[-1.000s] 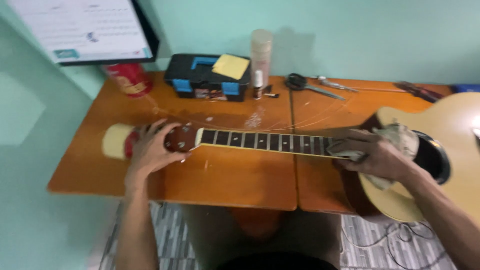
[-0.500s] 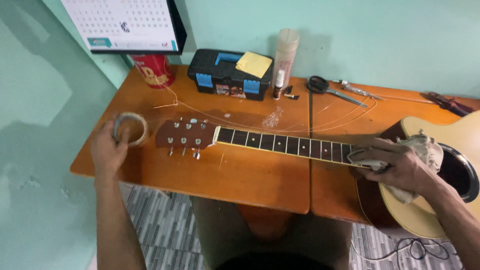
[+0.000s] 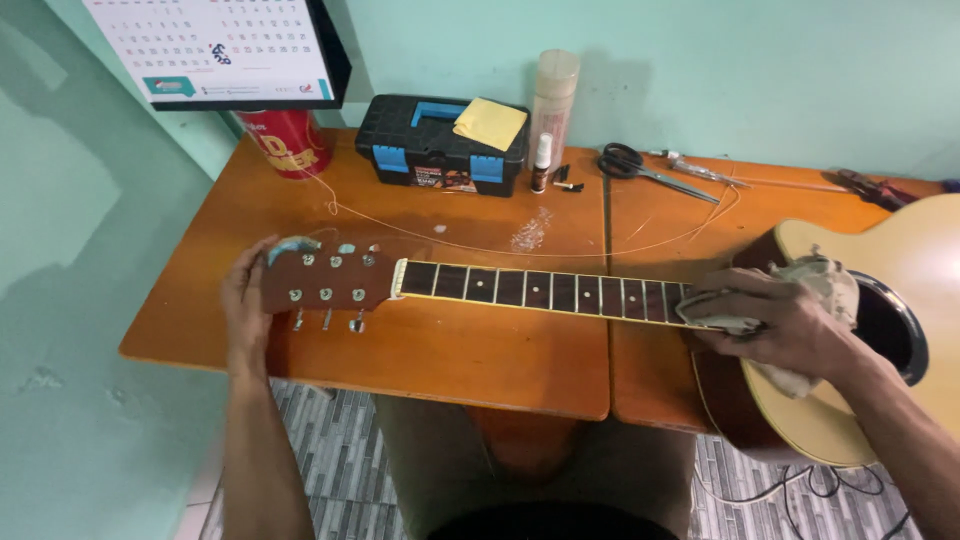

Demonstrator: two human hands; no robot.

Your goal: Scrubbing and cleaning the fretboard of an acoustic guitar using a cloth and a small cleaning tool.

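Two bare hands hold an acoustic guitar (image 3: 620,300) that lies flat across a wooden table (image 3: 440,350), strings off. The left hand (image 3: 247,300) cups the far end of the headstock (image 3: 325,283), fingers curled over its top edge beside a pale roll of tape (image 3: 292,244) that sits against it; the hand is closed on the headstock itself. The right hand (image 3: 780,325) presses a crumpled grey cloth (image 3: 820,290) onto the fretboard (image 3: 540,288) where the neck meets the body, fingers spread flat and bearing down on the cloth. Just past that hand, the sound hole (image 3: 890,325) opens in the pale guitar top.

Beyond the neck, a loose string (image 3: 480,248) curls over the table, with a patch of white dust (image 3: 528,232) near it. Further back stand a black and blue toolbox (image 3: 440,150) with a yellow pad (image 3: 490,123) on its lid, a tall clear tube (image 3: 553,100), a small spray bottle (image 3: 541,163) and black scissors (image 3: 640,168). Behind the left hand, a red cup (image 3: 287,140) stands under a desk calendar (image 3: 220,45).
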